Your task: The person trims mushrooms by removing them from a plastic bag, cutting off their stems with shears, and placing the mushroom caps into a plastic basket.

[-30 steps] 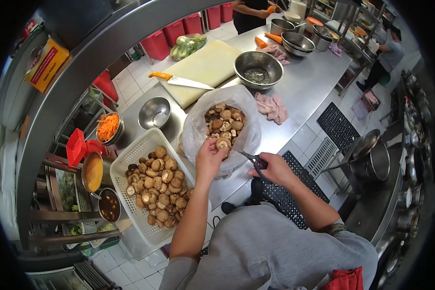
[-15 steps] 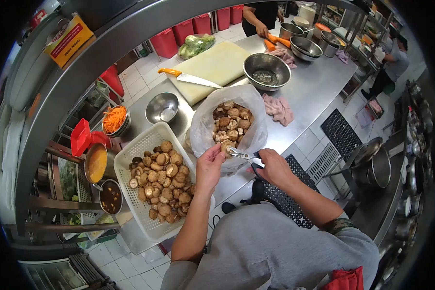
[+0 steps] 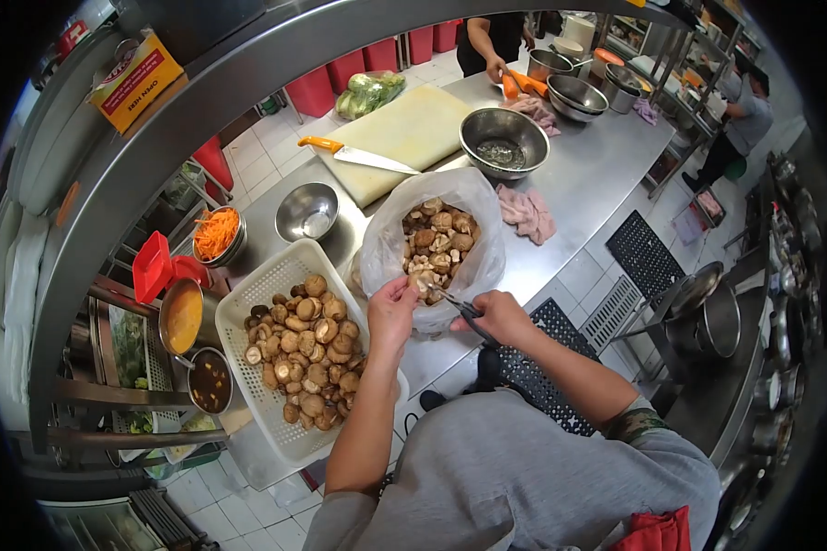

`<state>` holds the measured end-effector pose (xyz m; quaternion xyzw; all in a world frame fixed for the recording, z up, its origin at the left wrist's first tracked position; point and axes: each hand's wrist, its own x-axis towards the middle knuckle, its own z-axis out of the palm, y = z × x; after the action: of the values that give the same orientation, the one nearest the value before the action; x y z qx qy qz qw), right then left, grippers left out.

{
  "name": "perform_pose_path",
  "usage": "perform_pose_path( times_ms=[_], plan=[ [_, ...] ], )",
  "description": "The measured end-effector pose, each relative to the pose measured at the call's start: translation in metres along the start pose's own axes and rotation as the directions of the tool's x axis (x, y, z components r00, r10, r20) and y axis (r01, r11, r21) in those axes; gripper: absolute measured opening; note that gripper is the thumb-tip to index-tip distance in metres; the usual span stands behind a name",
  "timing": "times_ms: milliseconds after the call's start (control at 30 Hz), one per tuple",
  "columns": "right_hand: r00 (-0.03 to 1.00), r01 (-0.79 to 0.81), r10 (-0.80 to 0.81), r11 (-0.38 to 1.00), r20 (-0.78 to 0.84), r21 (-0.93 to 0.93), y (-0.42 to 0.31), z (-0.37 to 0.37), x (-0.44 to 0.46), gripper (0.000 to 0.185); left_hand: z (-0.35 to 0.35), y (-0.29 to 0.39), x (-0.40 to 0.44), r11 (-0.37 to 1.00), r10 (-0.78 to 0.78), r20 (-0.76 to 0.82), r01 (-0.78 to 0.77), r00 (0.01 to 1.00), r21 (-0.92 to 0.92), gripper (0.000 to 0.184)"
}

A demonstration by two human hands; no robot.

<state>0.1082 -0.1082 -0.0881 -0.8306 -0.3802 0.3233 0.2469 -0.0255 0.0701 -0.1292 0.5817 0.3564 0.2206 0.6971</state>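
My left hand [image 3: 393,310] pinches a brown mushroom [image 3: 423,285] at the near rim of a clear plastic bag [image 3: 482,216]. Scissors [image 3: 459,307] with dark handles are in my right hand [image 3: 500,320], and their blades reach to the mushroom. Inside the bag lie many mushrooms [image 3: 439,241], some showing pale cut undersides. Left of my left forearm, a white perforated basket [image 3: 259,418] holds a heap of whole mushrooms [image 3: 308,354]. My fingers hide part of the held mushroom.
Beyond the bag is a cutting board [image 3: 409,129] with an orange-handled knife [image 3: 358,156]. Metal bowls [image 3: 308,211] and a pink cloth [image 3: 526,213] lie around it. Shredded carrot [image 3: 216,234] fills a bowl at left. Across the table, another person's hand [image 3: 496,69] is by some carrots [image 3: 524,84].
The scissors have turned, with their handles now lower and nearer together. My left hand has shifted slightly left and down, still holding the mushroom. The other person's hand has moved slightly.
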Motion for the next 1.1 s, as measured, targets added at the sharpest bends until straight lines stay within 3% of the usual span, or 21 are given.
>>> perform_pose_path(
  times_ms=[33, 100, 233, 667, 933, 1000, 1100],
  plan=[
    [0.996, -0.052, 0.031, 0.963, 0.085, 0.265, 0.005, 0.002, 0.003, 0.055, 0.000, 0.004, 0.002, 1.000, -0.022, -0.014, 0.022, 1.000, 0.000, 0.034],
    [0.964, -0.206, 0.021, 0.686, 0.264, 0.698, 0.027, 0.008, 0.011, 0.060, -0.003, 0.012, 0.003, 0.998, -0.042, -0.024, 0.040, 0.999, -0.050, 0.034],
    [0.959, -0.060, -0.089, 0.866, 0.271, 0.496, 0.036, 0.006, 0.011, 0.065, -0.009, 0.026, -0.007, 0.989, -0.024, 0.000, 0.023, 1.000, -0.143, 0.035],
    [0.930, 0.086, -0.170, 0.963, 0.326, 0.257, -0.014, 0.001, 0.018, 0.063, -0.038, 0.038, -0.044, 0.997, 0.075, 0.011, -0.075, 0.997, -0.023, 0.037],
    [0.915, 0.137, -0.193, 0.975, 0.354, 0.176, -0.054, 0.018, 0.025, 0.047, -0.075, 0.058, -0.073, 0.971, -0.007, -0.101, -0.017, 0.995, -0.238, 0.037],
    [0.883, 0.092, -0.181, 0.971, 0.433, 0.220, -0.059, 0.016, 0.024, 0.045, -0.085, 0.058, -0.079, 0.945, -0.030, -0.103, -0.005, 0.994, -0.326, 0.036],
    [0.848, 0.100, -0.192, 0.973, 0.495, 0.206, -0.054, 0.008, 0.021, 0.048, -0.104, 0.052, -0.081, 0.972, 0.040, -0.301, -0.107, 0.953, -0.209, 0.038]
  ],
)
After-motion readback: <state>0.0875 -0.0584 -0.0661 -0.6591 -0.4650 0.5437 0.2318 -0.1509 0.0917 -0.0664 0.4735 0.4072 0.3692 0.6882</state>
